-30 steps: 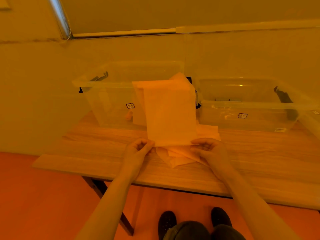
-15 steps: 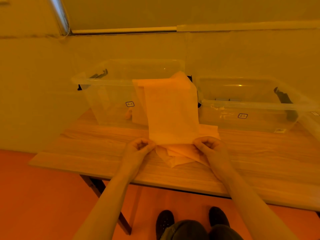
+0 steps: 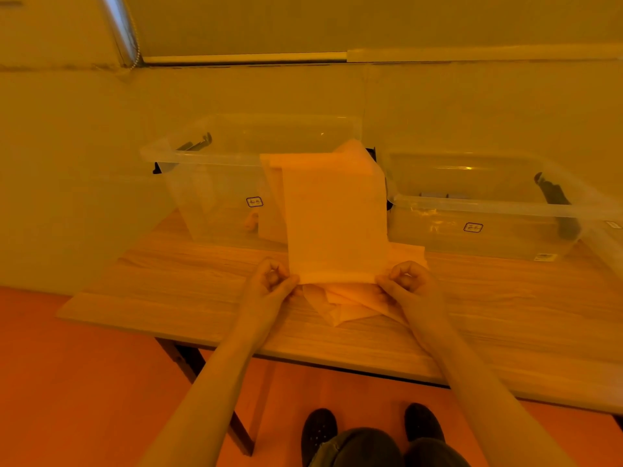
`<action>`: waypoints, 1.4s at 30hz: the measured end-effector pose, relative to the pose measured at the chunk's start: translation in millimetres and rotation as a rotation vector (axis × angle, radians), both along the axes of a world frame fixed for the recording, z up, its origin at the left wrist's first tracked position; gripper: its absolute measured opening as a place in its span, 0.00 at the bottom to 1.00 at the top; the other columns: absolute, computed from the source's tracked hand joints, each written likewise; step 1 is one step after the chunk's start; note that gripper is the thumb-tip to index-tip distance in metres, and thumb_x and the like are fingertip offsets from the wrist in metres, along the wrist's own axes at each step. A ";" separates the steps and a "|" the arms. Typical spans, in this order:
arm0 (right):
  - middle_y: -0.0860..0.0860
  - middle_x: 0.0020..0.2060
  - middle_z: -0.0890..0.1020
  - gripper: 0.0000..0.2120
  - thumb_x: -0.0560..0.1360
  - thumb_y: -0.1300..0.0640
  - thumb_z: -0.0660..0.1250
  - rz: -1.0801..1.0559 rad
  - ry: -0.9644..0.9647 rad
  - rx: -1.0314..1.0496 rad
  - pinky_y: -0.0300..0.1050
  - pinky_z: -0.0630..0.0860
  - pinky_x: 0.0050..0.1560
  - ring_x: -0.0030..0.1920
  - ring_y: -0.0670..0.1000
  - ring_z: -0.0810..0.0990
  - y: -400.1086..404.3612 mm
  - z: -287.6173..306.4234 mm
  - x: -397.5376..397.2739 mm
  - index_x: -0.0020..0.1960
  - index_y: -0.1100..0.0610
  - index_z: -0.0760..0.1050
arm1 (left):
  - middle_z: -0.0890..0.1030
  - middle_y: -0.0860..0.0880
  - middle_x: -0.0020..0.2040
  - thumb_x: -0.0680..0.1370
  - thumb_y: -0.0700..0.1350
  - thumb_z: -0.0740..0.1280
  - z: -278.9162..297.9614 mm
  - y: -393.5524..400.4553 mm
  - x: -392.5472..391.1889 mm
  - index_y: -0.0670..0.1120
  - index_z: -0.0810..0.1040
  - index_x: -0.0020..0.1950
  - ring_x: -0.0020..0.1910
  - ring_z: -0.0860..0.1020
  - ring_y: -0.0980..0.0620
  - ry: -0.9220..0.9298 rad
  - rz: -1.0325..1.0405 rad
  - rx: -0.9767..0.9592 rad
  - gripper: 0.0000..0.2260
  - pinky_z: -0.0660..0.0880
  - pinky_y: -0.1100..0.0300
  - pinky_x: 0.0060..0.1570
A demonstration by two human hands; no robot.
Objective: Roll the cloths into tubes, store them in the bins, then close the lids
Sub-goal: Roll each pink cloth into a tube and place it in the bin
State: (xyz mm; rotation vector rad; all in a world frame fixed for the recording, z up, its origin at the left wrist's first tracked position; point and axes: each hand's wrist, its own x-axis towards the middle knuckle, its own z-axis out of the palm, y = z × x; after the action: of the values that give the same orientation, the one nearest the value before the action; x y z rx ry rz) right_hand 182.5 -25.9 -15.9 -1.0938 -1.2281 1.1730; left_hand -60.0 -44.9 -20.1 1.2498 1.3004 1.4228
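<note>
Head view, strong orange light. Wooden bench (image 3: 175, 288) runs across the frame, wall behind it.

Cloth (image 3: 335, 217): a long strip, far end draped over the front rim of the left bin (image 3: 209, 193), near end down on the bench at centre. The near edge is turned over into a narrow roll.

Left hand (image 3: 271, 281): at the roll's 9 o'clock end, fingers (image 3: 276, 269) curled, thumb and fingertips pinching the cloth edge.

Right hand (image 3: 409, 281): at the roll's 3 o'clock end, fingers curled in the same way, pinching that end of the edge. Both forearms reach in from 6 o'clock.

More cloths (image 3: 347, 305): a loose flat pile lying on the bench beneath the roll, corners sticking out toward 6 o'clock and toward 3 o'clock under the right hand.

Left bin: clear plastic, no lid on top, at 11 o'clock from the hands, small label on its front wall, dark latch at its left end. A small orange thing shows through the wall low down; cannot tell what.

Right bin (image 3: 478, 230): clear, lower, at 2 o'clock, just beside the left bin, label on front, dark latch at its right end.

Shoes (image 3: 318, 429) on the orange floor at 6 o'clock.
</note>
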 end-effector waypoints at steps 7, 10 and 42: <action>0.54 0.41 0.83 0.05 0.74 0.66 0.69 -0.014 -0.015 0.005 0.36 0.78 0.39 0.39 0.47 0.81 -2.1 2.3 -2.0 0.47 0.58 0.80 | 0.81 0.47 0.39 0.78 0.35 0.64 0.3 0.7 1.9 0.48 0.80 0.45 0.39 0.78 0.55 0.033 -0.025 0.004 0.09 0.73 0.61 0.43; 0.53 0.43 0.83 0.06 0.73 0.66 0.69 -0.028 -0.019 -0.015 0.35 0.79 0.40 0.40 0.46 0.81 -2.4 4.0 -2.9 0.48 0.58 0.81 | 0.82 0.48 0.39 0.79 0.35 0.62 0.1 1.7 2.5 0.49 0.82 0.46 0.39 0.78 0.56 -0.004 -0.007 -0.045 0.12 0.73 0.61 0.43; 0.53 0.43 0.83 0.05 0.75 0.65 0.67 0.022 -0.041 0.008 0.36 0.78 0.40 0.41 0.47 0.81 -2.4 3.1 -2.6 0.48 0.56 0.78 | 0.80 0.49 0.36 0.78 0.34 0.64 -0.2 2.4 3.0 0.46 0.78 0.45 0.35 0.77 0.56 -0.046 -0.029 0.009 0.08 0.73 0.65 0.37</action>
State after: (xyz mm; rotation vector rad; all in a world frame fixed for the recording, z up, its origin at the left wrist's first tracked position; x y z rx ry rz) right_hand 179.9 -28.4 -12.8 -1.1063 -1.2783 1.1661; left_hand -57.1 -42.5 -20.3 1.2293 1.2419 1.4303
